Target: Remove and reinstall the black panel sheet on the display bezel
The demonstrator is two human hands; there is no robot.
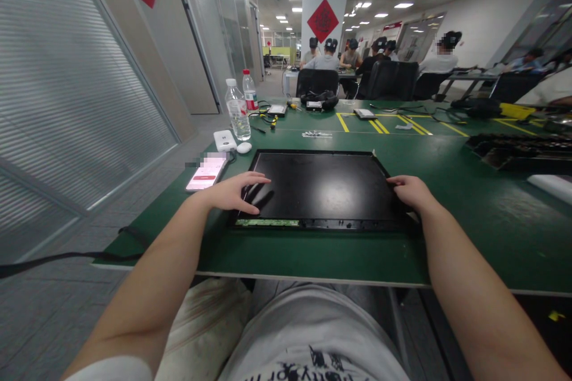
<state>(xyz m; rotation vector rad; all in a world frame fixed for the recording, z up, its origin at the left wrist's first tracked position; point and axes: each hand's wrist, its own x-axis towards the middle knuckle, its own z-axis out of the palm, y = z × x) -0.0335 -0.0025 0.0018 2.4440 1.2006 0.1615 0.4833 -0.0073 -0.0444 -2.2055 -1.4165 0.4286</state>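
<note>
A black flat screen panel (pixel 322 184) lies face up on the green table (pixel 482 220) right in front of me, with a strip of green circuit board showing along its near edge. My left hand (pixel 235 191) rests flat on the panel's near left corner, fingers stretched out over the glass. My right hand (pixel 411 190) is at the panel's right edge, fingers curled around the rim.
A phone with a lit pink screen (pixel 206 174) lies left of the panel. Behind it are a white box (pixel 224 140), a white mouse (pixel 243 147) and two water bottles (pixel 238 111). Black trays (pixel 518 152) sit at right. Several people sit at far tables.
</note>
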